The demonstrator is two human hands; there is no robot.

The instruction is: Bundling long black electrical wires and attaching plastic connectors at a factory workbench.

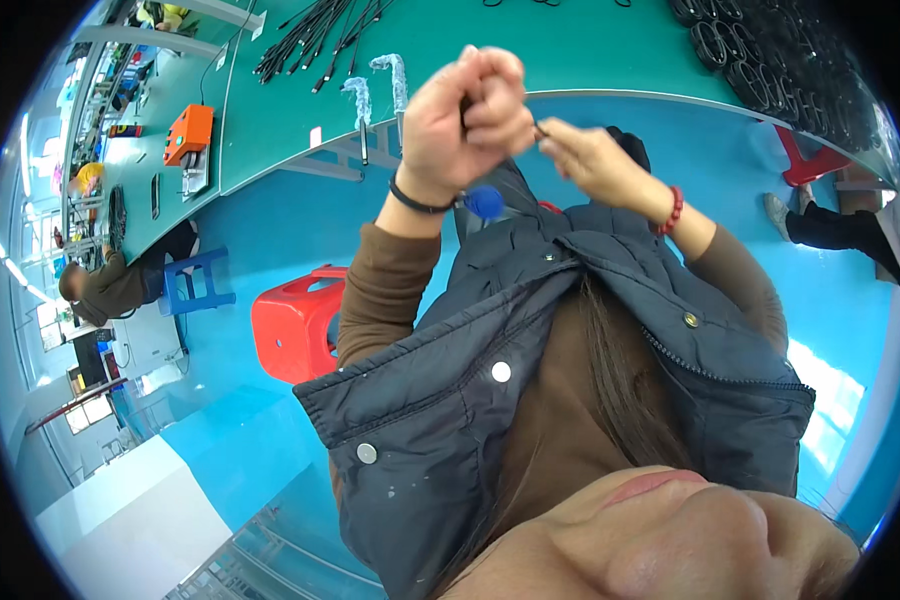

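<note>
My left hand [468, 122], with a dark band at the wrist, is raised before my chest and curled into a fist. Beside it, on the right, my right hand [598, 168] with a red bead bracelet pinches the end of a thin black cable [541, 131]. Only a short bit of this cable shows between the two hands; the rest is hidden in my left fist. Both hands are held in the air close to the near edge of the green table [560, 50]. A round blue tag-like piece [484, 202] shows below my left wrist.
Loose black cables [315, 40] lie on the table at the far left, coiled cables [760, 60] at the far right. Two plastic-wrapped hooked holders [361, 105] stand at the edge. An orange machine [187, 135], a red stool [295, 325], a blue stool [198, 283] and a seated person [120, 285] are leftward.
</note>
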